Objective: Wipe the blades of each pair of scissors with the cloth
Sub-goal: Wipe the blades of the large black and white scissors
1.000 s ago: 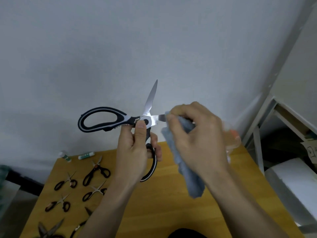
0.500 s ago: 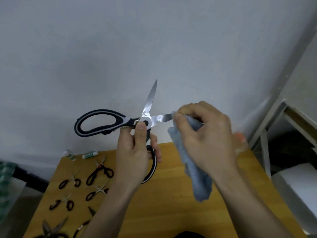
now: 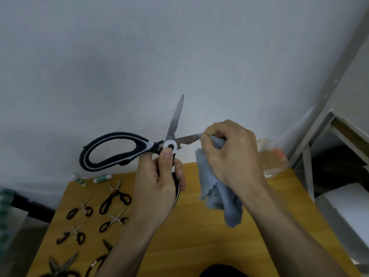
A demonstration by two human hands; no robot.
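Note:
Large black-and-white kitchen scissors [image 3: 119, 150] are held up in front of the wall, blades spread wide. My left hand [image 3: 157, 188] grips them at the pivot and lower handle, thumb on the white pivot disc. One blade points up; the other points right. My right hand [image 3: 231, 154] pinches a light blue cloth [image 3: 219, 194] around the outer part of the right-pointing blade, hiding its tip. The rest of the cloth hangs down below my hand.
Several small black-handled scissors [image 3: 114, 198] lie on the left part of the wooden table [image 3: 199, 246]. Two small glue tubes [image 3: 102, 178] sit at its back left edge, a clear plastic box [image 3: 273, 158] at the back right. A white metal shelf frame [image 3: 319, 136] stands on the right.
My right hand with the cloth has slid outward along the right-pointing blade, from near the pivot toward the tip, baring more metal. The left hand keeps the scissors steady.

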